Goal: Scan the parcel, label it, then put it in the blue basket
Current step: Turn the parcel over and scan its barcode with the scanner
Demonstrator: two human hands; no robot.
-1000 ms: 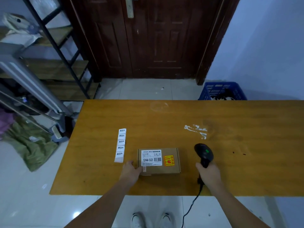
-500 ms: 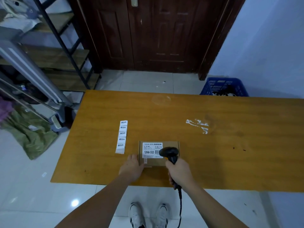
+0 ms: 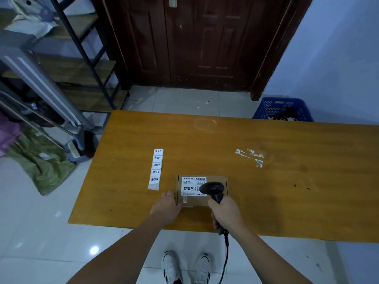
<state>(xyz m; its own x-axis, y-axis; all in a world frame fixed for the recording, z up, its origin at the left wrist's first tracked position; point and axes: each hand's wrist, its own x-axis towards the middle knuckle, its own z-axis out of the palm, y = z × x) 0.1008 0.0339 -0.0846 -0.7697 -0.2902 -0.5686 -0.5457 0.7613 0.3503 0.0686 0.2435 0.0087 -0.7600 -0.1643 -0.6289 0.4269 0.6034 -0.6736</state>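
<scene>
Scanner head covers the right part of the parcel label, incl. most of the barcode; small print on the label is too fine to read, only "12V4A-5525" is clear. Basket is cut off by the bench's far edge, contents dark, can't tell what. Scanner cable runs off the bottom of the frame.

Parcel: flat brown cardboard box, white printed label on top, small sticker near its left near corner. It lies flat near the bench's near edge, just right of a strip of 5 labels.

Left hand rests at the parcel's left near corner, fingers touching its edge, loosely curled, not gripping. Right hand has fingers wrapped tight round the scanner handle, head over the parcel.

Vs 0.5 s ago: parcel, strip, both hands much the same; scanner head in the same spot over the label.
</scene>
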